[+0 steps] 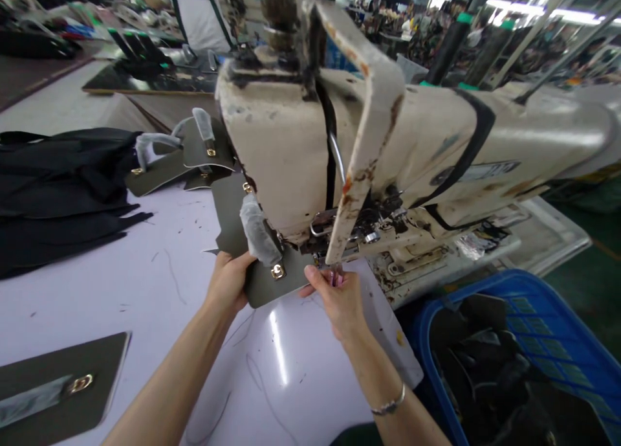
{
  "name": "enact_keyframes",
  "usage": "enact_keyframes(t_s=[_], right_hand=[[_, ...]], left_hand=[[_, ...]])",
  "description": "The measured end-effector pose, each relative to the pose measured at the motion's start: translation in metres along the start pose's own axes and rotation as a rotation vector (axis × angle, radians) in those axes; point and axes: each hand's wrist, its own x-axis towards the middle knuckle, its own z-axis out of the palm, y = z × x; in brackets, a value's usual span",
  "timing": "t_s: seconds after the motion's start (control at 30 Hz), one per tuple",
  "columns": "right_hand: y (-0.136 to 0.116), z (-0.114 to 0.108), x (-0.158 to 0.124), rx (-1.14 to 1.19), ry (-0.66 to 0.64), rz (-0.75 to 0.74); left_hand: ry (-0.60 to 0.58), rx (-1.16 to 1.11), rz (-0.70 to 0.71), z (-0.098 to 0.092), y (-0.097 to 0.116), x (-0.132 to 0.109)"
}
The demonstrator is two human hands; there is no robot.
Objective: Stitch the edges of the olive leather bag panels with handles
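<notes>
An olive leather panel with a gold clasp and a crinkled foam wrap sits right under the chipped cream sewing machine. The left grip is closed on its edge, wrist tilted up; the right grip pinches shut at its corner. Black fabric lies heaped on the desk — just beside!

Legible text: none | dark nameplate on sewing machine arm, 3 o'clock: lettering too blurred to read | other labels or numbers: none readable
</notes>
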Motion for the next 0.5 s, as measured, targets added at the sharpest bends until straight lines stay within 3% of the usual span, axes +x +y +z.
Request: enact_keyframes(t_s=[0.27,0.5], right_hand=[[0.001,0.018,0.007,0.145,0.107,-0.051],[0.001,0.028,0.006,0.177,0.167,-0.076]], left_hand=[[-0.035,0.043,0.092,0.013,0.008,0.025],[-0.042,0.069,0.129,0.015,0.014,0.030]])
